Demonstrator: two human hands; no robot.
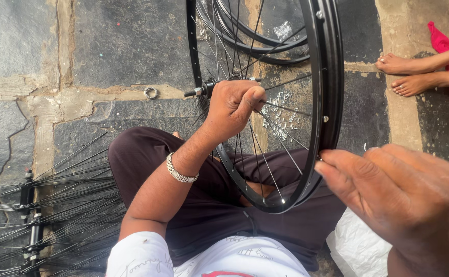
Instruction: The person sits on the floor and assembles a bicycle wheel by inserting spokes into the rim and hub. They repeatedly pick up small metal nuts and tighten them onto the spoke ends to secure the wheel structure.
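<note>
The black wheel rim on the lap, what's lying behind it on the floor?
Behind the black wheel rim lies a second rim and scattered small silvery parts on the stone floor. The left hand hides the hub.

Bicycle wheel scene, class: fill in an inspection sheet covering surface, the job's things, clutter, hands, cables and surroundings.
Surface: stone floor, dark slabs with pale joints.
Job's things: black wheel rim upright over the person's lap; hub and thin spokes partly laced.
Clutter: metal ring, small shiny bits, hubs with loose spokes, second rim, white bag.
Hands: left hand shut on spokes at the hub; right hand pinching at the rim.
Cables: nothing seen.
Surroundings: another person's bare feet.
</note>
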